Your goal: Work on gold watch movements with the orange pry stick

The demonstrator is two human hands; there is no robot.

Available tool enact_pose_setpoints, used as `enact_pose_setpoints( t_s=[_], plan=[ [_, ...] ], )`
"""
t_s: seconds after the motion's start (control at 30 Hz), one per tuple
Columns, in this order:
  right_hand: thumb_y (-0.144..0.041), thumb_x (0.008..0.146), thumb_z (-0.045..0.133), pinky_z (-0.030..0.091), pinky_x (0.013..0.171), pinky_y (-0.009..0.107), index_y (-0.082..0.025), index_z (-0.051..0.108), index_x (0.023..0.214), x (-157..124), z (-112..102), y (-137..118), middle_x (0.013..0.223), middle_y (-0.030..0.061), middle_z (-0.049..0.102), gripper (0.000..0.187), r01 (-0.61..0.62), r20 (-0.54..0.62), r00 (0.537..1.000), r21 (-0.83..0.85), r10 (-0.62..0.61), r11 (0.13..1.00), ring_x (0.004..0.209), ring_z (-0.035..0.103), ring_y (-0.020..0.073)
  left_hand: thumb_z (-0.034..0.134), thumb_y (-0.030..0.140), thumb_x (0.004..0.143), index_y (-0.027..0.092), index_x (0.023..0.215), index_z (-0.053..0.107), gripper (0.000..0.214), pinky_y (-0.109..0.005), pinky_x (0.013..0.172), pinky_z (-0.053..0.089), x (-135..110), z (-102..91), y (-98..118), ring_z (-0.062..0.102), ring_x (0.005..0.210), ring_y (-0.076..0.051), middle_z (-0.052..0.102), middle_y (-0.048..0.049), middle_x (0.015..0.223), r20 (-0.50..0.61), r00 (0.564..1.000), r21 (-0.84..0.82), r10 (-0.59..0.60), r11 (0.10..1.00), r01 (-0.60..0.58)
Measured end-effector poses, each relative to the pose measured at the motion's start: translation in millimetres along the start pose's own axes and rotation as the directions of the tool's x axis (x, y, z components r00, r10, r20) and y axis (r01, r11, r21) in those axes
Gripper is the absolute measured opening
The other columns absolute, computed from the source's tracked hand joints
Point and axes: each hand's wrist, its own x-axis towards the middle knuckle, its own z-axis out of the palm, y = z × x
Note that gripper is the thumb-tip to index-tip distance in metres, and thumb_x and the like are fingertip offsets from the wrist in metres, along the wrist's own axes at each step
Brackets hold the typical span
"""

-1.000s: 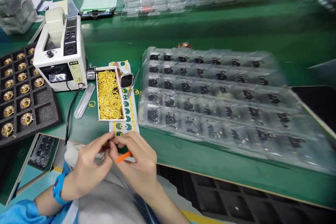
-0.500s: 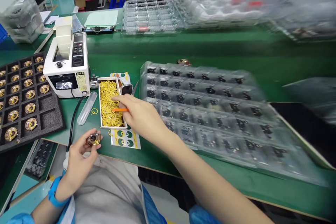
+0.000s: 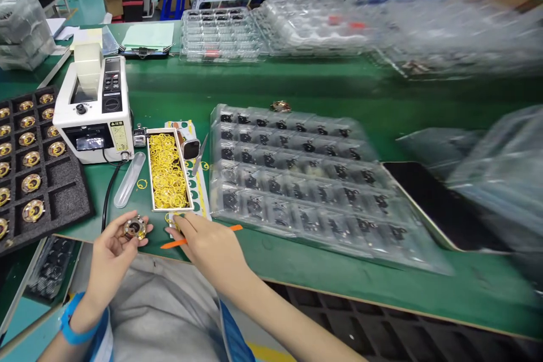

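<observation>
Close to the table's front edge, my left hand (image 3: 111,254) pinches a round gold-and-black component (image 3: 134,228) by its rim. My right hand (image 3: 214,249) is closed around a thin orange stick (image 3: 173,244), whose flat tip points left toward the component without touching it. A bit of yellow shows at my right fingertips; I cannot make out whether they hold a ring. Just beyond both hands lies a white box (image 3: 190,203) full of thin yellow rings (image 3: 167,175). A sheet of yellow-and-green stickers (image 3: 200,195) sticks out from under the box.
A white tape dispenser (image 3: 95,107) stands behind a clear plastic case (image 3: 129,180). At left, a black foam tray (image 3: 68,209) holds several similar round components. Clear blister trays (image 3: 271,215) with black parts cover the right side, beside a dark flat panel (image 3: 432,203). Tweezers (image 3: 199,155) lie near a smartwatch (image 3: 190,149).
My right hand has left the box of yellow rings and come down toward my left hand, still with the orange stick. The whole view has shifted somewhat; my left hand still holds the component.
</observation>
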Motion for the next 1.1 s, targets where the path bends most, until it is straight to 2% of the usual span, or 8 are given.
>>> enact_pose_setpoints(
  t_s=[0.17,0.4,0.57,0.67,0.73,0.87,1.0,1.1],
  plan=[
    [-0.005,0.099,0.04,0.035,0.054,0.029,-0.017,0.063,0.075,7,1,3,0.064,0.0033,0.061,0.035,0.016,0.014,1.0,0.036,-0.016,0.999,0.057,0.056,0.0162,0.077,0.031,0.08,0.016,0.115,0.066,0.039,-0.031,0.079,0.063,2,0.9,1,0.077,0.1,-0.027,0.079,-0.0144,0.11,0.006,0.999,-0.003,-0.032,0.999,0.032],
    [-0.004,0.095,0.044,0.04,0.06,0.026,-0.016,0.068,0.105,54,-16,36,0.086,0.0052,0.072,0.028,-0.082,0.033,0.996,0.044,0.08,0.996,0.074,0.066,0.0159,0.082,0.031,0.073,0.017,0.113,0.066,0.045,-0.034,0.082,0.063,7,-1.0,9,0.076,0.102,-0.029,0.079,-0.0139,0.11,-0.006,0.999,0.026,-0.053,0.998,0.053],
    [-0.019,0.098,0.052,0.027,0.05,0.028,-0.016,0.068,0.073,74,-9,49,0.066,0.0044,0.067,0.03,-0.185,0.105,0.977,-0.032,0.188,0.982,0.057,0.059,0.0155,0.081,0.034,0.075,0.018,0.115,0.066,0.046,-0.037,0.085,0.063,8,-6.2,1,0.075,0.106,-0.031,0.078,-0.0139,0.113,-0.001,0.999,0.047,-0.041,0.998,0.041],
    [-0.009,0.092,0.054,0.026,0.05,0.027,-0.017,0.071,0.095,73,-12,51,0.078,0.0047,0.07,0.019,-0.178,0.148,0.972,-0.051,0.183,0.983,0.063,0.06,0.0153,0.081,0.036,0.076,0.018,0.115,0.067,0.046,-0.037,0.084,0.064,10,-9.4,-3,0.074,0.107,-0.031,0.078,-0.0135,0.114,0.012,0.999,0.048,-0.038,0.998,0.037],
    [-0.006,0.086,0.056,0.03,0.052,0.025,-0.019,0.069,0.108,71,-20,62,0.097,0.0065,0.071,0.028,-0.182,0.167,0.967,-0.059,0.19,0.981,0.076,0.063,0.0164,0.082,0.036,0.076,0.019,0.115,0.067,0.045,-0.036,0.083,0.064,11,-10.8,-4,0.075,0.105,-0.03,0.078,-0.0128,0.113,0.02,0.999,0.037,-0.03,0.999,0.03],
    [-0.018,0.097,0.046,0.037,0.057,0.028,-0.016,0.066,0.09,77,-38,120,0.087,0.0092,0.068,0.022,-0.337,0.141,0.923,-0.145,0.357,0.93,0.073,0.061,0.0193,0.083,0.035,0.075,0.019,0.114,0.068,0.044,-0.035,0.084,0.064,13,-13.2,-3,0.074,0.107,-0.031,0.078,-0.0129,0.115,0.059,0.997,0.034,-0.049,0.998,0.047],
    [-0.011,0.094,0.05,0.046,0.065,0.032,-0.011,0.063,0.108,90,-43,194,0.104,0.0153,0.067,0.019,-0.467,0.127,0.853,-0.248,0.506,0.849,0.081,0.065,0.0219,0.08,0.034,0.079,0.02,0.117,0.067,0.043,-0.034,0.086,0.063,13,-15.1,-3,0.073,0.11,-0.03,0.077,-0.0127,0.118,0.09,0.994,0.031,-0.055,0.998,0.052],
    [-0.024,0.096,0.06,0.055,0.08,0.037,-0.013,0.065,0.11,99,-35,231,0.115,0.011,0.066,0.018,-0.466,0.218,0.816,-0.297,0.535,0.833,0.095,0.066,0.0208,0.08,0.035,0.079,0.019,0.117,0.066,0.044,-0.033,0.086,0.063,14,-15.4,-8,0.073,0.109,-0.029,0.077,-0.0131,0.118,0.09,0.995,0.021,-0.038,0.999,0.036]
  ],
)
